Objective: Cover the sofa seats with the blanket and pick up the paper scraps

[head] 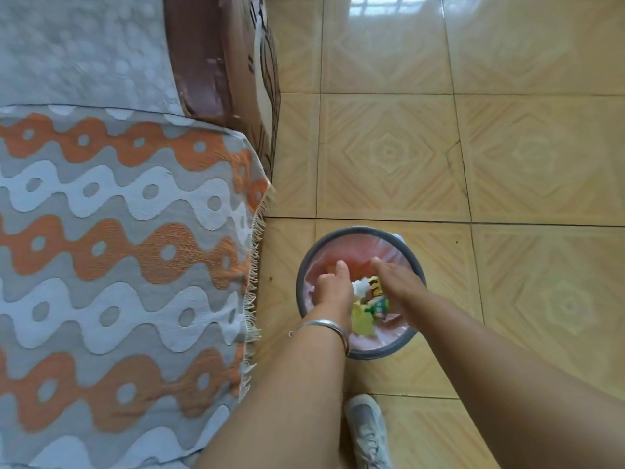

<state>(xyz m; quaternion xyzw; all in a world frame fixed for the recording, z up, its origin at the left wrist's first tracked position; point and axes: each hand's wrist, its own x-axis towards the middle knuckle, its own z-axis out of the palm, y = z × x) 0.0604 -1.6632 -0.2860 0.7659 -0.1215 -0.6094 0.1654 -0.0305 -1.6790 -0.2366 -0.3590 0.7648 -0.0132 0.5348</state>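
A grey, white and orange wavy-patterned blanket [111,252] with a fringed edge lies spread over the sofa seat on the left. Both my hands hover over a round grey bin [416,262] lined with a pink bag, on the floor right of the sofa. My left hand [333,286], with a silver bangle on its wrist, is loosely curled over the bin's left side. My right hand [397,279] is spread flat over the middle. Between them a white paper scrap [361,287] lies among yellow and green wrappers [372,309] inside the bin. Whether either hand touches the scrap is unclear.
The sofa's brown armrest [216,55] rises behind the seat. Tan patterned floor tiles [507,147] stretch to the right and back. My grey shoe [368,431] stands on the floor just in front of the bin.
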